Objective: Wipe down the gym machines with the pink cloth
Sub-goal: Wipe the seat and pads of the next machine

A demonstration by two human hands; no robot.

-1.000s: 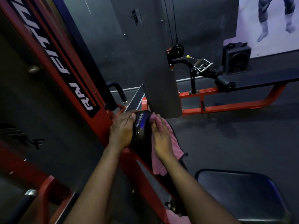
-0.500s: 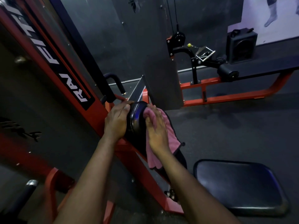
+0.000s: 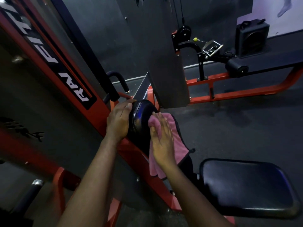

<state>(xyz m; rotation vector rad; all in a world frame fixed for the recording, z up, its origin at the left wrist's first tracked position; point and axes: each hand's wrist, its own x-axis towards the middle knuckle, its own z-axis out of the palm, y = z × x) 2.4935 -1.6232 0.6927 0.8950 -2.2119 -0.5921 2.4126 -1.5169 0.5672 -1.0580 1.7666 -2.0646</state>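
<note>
A black chest pad (image 3: 141, 118) is mounted on the red machine frame (image 3: 68, 89) at the middle of the view. My left hand (image 3: 118, 122) grips the pad's left edge, fingers wrapped over its top. My right hand (image 3: 162, 140) lies flat with straight fingers on the pink cloth (image 3: 177, 145), pressing it against the pad's face. The cloth bunches at my fingertips and hangs down below my wrist.
The machine's black seat (image 3: 246, 185) sits at the lower right. A curved black handle (image 3: 118, 81) rises behind the pad. A second red-framed cable machine (image 3: 229, 86) and a black speaker (image 3: 251, 40) stand at the back right. Dark floor lies between.
My right hand has slid the cloth a little up the pad's face. The left hand keeps its grip on the pad's edge. The view has shifted slightly.
</note>
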